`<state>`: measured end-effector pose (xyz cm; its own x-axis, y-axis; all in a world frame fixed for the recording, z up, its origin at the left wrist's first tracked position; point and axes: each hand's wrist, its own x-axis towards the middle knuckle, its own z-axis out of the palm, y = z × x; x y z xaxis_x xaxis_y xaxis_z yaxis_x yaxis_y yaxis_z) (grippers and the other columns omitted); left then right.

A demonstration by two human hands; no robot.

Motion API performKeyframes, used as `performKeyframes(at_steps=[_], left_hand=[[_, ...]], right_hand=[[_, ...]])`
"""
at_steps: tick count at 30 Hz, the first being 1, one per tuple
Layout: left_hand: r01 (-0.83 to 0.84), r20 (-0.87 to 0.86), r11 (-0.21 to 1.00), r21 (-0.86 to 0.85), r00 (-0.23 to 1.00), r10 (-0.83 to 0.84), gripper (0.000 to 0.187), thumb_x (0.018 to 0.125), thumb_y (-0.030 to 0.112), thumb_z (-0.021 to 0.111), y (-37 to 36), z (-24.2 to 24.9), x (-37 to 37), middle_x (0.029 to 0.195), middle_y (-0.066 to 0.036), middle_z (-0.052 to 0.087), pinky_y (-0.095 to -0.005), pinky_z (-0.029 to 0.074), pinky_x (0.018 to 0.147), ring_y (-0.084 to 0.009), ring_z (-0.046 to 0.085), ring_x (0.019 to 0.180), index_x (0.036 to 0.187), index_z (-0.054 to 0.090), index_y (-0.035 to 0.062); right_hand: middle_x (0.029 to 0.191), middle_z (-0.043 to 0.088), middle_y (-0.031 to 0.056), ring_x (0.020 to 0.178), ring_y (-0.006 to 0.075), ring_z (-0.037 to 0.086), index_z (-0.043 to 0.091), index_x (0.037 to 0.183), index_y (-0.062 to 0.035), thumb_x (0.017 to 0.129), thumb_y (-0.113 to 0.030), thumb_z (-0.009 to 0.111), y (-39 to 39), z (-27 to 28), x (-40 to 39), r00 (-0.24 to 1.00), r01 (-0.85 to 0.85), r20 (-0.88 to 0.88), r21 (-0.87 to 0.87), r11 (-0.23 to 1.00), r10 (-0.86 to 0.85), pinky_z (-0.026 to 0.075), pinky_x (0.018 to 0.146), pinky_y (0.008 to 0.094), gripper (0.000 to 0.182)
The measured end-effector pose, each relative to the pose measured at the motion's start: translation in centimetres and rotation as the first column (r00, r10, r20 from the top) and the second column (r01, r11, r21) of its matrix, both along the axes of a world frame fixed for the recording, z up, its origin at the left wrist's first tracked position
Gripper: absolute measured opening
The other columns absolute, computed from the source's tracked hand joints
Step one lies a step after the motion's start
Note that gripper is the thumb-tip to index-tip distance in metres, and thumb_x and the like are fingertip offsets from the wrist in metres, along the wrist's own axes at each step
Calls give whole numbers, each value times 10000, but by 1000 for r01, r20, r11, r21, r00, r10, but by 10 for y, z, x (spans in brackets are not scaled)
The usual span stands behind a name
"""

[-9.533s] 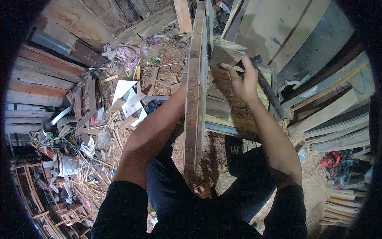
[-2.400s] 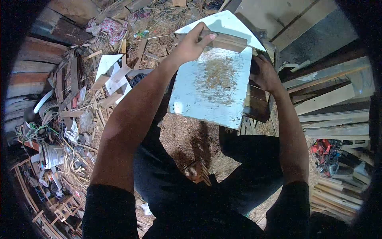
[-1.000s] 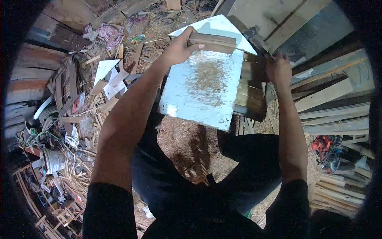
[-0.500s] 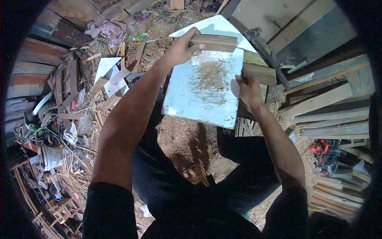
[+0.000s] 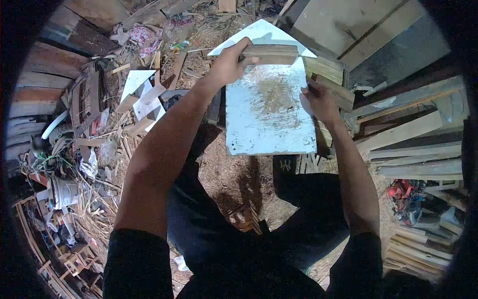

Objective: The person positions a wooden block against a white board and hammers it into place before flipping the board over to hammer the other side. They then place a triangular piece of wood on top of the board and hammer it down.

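My left hand point(image 5: 230, 64) is closed round the left end of a short brown wood block point(image 5: 271, 54), at the top edge of a white board point(image 5: 249, 127). Sawdust and scratches cover the board's middle. At the board's right edge is my right hand point(image 5: 321, 102), its fingers bent by the edge and a second wood block point(image 5: 337, 93); its exact grip is partly hidden. Behind the first block lies a white triangular piece point(image 5: 261, 32).
White offcuts point(image 5: 144, 97) and wood scraps lie at the left. Stacked planks point(image 5: 418, 162) and a red tool point(image 5: 400, 189) are at the right. Large panels point(image 5: 348, 25) stand at the upper right. Wood shavings point(image 5: 224, 169) cover the floor.
The white board has turned to sit straighter, its lower end moving right. The hammer-like dark tool seen at the upper right is no longer visible. My right hand has shifted slightly right.
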<state>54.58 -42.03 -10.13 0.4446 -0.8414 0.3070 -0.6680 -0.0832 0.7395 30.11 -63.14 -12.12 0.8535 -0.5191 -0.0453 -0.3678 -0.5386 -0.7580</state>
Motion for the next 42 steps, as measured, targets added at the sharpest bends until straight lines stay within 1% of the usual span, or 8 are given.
performKeyframes(at_steps=[9, 16, 19, 21, 27, 33, 36, 42], left_hand=[[-21, 7, 1000, 20, 1000, 20, 360, 956, 229, 704, 3, 2, -2, 985, -245, 664, -491, 506, 764, -341, 697, 923, 1173, 485, 44], [-55, 13, 998, 13, 998, 55, 380, 947, 238, 715, 3, 5, -5, 1005, -247, 672, -487, 506, 764, -351, 697, 938, 1194, 492, 54], [-61, 25, 998, 11, 998, 61, 376, 945, 240, 716, 4, 6, -3, 1005, -244, 676, -495, 504, 760, -376, 695, 948, 1192, 496, 61], [-50, -36, 993, 107, 998, 54, 375, 941, 245, 719, 3, 7, -3, 1008, -242, 680, -503, 504, 757, -396, 691, 950, 1187, 500, 66], [-51, -21, 994, 93, 998, 53, 375, 936, 249, 722, 2, 9, -2, 1010, -237, 683, -503, 503, 754, -408, 685, 922, 1188, 507, 72], [5, -16, 997, 81, 1000, -4, 347, 950, 213, 708, -2, 15, 0, 996, -217, 675, -446, 529, 792, -349, 681, 916, 1206, 528, 63], [-19, 58, 995, 96, 998, 13, 348, 942, 211, 715, -4, 16, 2, 983, -224, 682, -452, 537, 777, -362, 697, 908, 1206, 538, 70], [-64, 48, 996, 69, 997, 61, 370, 917, 241, 745, 0, 14, -2, 972, -234, 697, -462, 544, 731, -360, 723, 895, 1189, 559, 73]], right_hand=[[973, 715, 269, 923, 396, 724, 686, 1216, -9, 928, -242, 709, 5, 29, 6, 987, -48, -160, -234, 971, 10, 548, 803, 467, 371], [970, 719, 264, 903, 436, 711, 685, 1237, -24, 924, -258, 710, 4, 37, 6, 992, -41, -126, -224, 974, 13, 552, 788, 494, 391], [1092, 707, 259, 995, 423, 696, 660, 1294, -63, 922, -265, 710, -1, 47, 15, 987, -64, -157, -349, 935, 9, 544, 860, 484, 426], [1242, 659, 250, 1126, 408, 648, 612, 1369, -113, 924, -268, 712, 0, 53, 34, 977, 52, 209, -440, 896, 46, 514, 954, 467, 482], [1273, 643, 242, 1173, 399, 625, 551, 1429, -147, 920, -245, 728, 4, 66, 76, 922, -153, 277, -380, 912, 270, 496, 992, 455, 548], [1172, 675, 251, 1085, 398, 668, 583, 1366, -126, 914, -204, 739, 1, 44, 78, 972, -110, 200, -94, 990, 127, 529, 916, 434, 485], [1156, 681, 251, 1079, 406, 669, 601, 1328, -108, 931, -165, 714, 0, 33, 77, 945, -89, 284, -255, 963, 162, 527, 911, 429, 417], [1143, 684, 251, 1059, 427, 669, 590, 1344, -118, 943, -120, 691, -2, 22, 80, 936, -124, 298, -223, 967, 189, 527, 893, 438, 414]])
